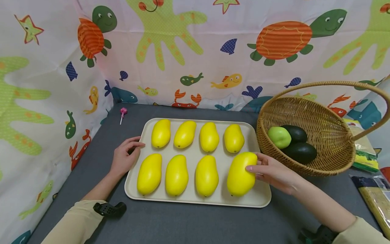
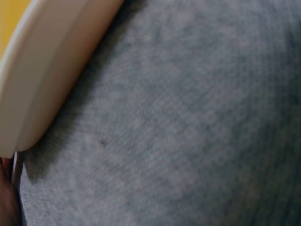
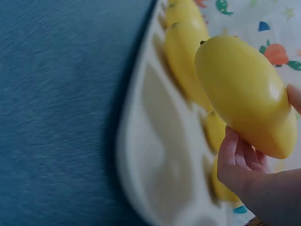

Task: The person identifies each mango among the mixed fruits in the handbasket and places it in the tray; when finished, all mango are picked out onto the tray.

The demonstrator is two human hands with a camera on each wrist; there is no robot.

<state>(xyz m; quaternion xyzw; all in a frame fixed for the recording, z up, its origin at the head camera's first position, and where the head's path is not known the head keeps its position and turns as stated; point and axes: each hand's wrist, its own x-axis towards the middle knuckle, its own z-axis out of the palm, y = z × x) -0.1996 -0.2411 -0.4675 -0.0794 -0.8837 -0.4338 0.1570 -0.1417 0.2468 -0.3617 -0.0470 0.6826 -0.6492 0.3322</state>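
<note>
My right hand (image 1: 275, 171) grips a yellow mango (image 1: 241, 174) between thumb and fingers over the front right corner of a cream tray (image 1: 195, 201). In the right wrist view the held mango (image 3: 244, 96) is lifted above the tray (image 3: 141, 141). Two rows of mangoes lie on the tray, among them a front one (image 1: 207, 176) beside the held mango and a back one (image 1: 234, 138) behind it. At the tray's left edge rests my left hand (image 1: 124, 156), its fingertips touching the rim. Only a sliver of that hand (image 2: 8, 197) shows in the left wrist view.
A wicker basket (image 1: 332, 162) with a tall handle stands right of the tray, holding a green fruit (image 1: 279, 137) and two dark ones (image 1: 300, 152). A pink lollipop (image 1: 123, 111) lies at the back left. Packets (image 1: 373, 200) lie at the right edge. A patterned curtain (image 1: 189, 44) hangs behind.
</note>
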